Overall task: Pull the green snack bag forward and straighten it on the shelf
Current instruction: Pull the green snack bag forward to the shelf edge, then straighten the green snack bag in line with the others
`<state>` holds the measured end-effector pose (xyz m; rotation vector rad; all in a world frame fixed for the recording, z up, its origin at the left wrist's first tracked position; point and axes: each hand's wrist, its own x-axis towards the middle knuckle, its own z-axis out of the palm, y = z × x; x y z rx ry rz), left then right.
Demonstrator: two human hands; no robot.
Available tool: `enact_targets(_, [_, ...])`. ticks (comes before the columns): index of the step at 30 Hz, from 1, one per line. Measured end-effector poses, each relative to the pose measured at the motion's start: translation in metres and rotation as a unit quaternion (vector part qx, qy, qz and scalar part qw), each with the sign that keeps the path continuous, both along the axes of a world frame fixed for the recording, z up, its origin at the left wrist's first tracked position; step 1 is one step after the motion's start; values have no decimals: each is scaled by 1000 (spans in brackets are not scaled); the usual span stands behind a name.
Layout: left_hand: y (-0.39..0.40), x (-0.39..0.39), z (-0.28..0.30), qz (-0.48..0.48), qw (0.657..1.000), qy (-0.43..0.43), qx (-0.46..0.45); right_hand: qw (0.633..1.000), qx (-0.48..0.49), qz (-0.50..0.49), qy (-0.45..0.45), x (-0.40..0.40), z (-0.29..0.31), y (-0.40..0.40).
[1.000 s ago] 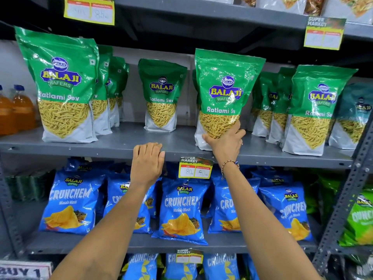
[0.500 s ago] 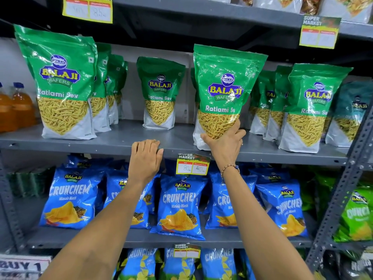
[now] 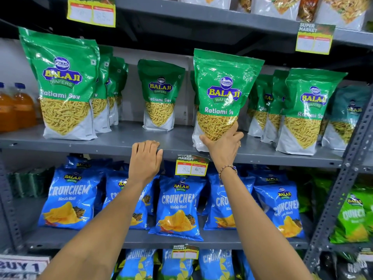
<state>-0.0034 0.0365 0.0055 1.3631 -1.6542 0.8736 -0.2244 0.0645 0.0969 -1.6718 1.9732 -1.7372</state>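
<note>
Green snack bag (image 3: 223,93) stands near the front edge of the gray shelf (image 3: 113,141), at about 1 o'clock in view. The right hand (image 3: 223,145) grips its bottom, fingers wrapped on the front. The left hand (image 3: 145,160) lies flat on the shelf edge at 11 o'clock, holding nothing. The pull looks nearly done. Next, the bag likely needs turning to face front.

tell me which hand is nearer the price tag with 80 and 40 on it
Left. The left hand rests on the shelf edge just left of the price tag; the right hand is above it, holding the green snack bag.
</note>
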Motion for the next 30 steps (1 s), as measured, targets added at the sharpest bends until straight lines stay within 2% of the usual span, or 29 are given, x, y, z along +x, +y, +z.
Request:
enact_targets(25, [5, 0, 5, 1, 1000, 12, 15, 999, 25, -12, 40, -4, -9, -10])
enact_targets(27, [7, 2, 6, -1, 1000, 8, 29, 998, 7, -39, 43, -4, -15, -7])
enact_targets(30, [10, 9, 8, -23, 998, -19, 58, 992, -89, -51, 70, 3, -24, 1])
